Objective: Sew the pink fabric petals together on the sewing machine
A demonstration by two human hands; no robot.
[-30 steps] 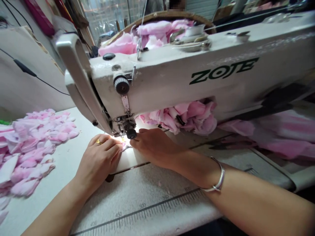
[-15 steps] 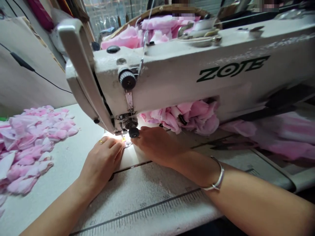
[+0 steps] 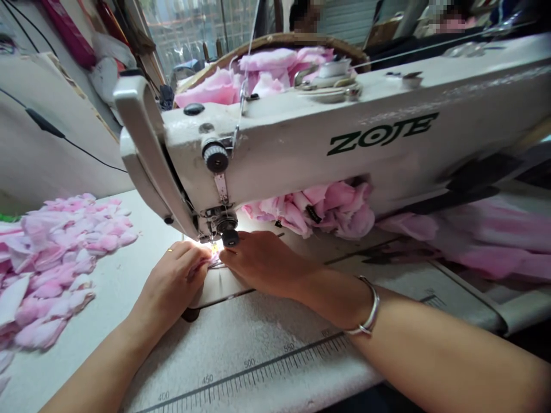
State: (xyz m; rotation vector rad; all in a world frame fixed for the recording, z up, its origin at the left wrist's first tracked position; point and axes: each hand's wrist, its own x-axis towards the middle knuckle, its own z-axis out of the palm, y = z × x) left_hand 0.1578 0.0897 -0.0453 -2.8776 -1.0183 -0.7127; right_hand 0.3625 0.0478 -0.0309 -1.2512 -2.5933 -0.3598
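Note:
A white sewing machine (image 3: pixel 275 143) stands over the table, its lamp lighting the needle area. Beneath the presser foot (image 3: pixel 214 250) lies a small piece of pink fabric (image 3: pixel 214 260), mostly covered by fingers. My left hand (image 3: pixel 174 278), a ring on one finger, is closed on the fabric's left side. From the right, my right hand (image 3: pixel 267 264) reaches in below the black knob (image 3: pixel 229 237), fingers curled and pressed together at the fabric's other edge. Its fingertips are partly hidden.
Many pink fabric pieces (image 3: pixel 64 246) are heaped on the left of the table. Gathered pink fabric (image 3: pixel 336 209) sits under the machine arm, with more pink cloth (image 3: pixel 482 235) at the right. Dark scissors (image 3: pixel 387 252) lie nearby. Behind stands a basket (image 3: pixel 359 54) of pink fabric.
The view has shifted slightly, so the machine sits lower and a little further left. Both hands stay at the presser foot, and a bit more of the lit fabric shows between them.

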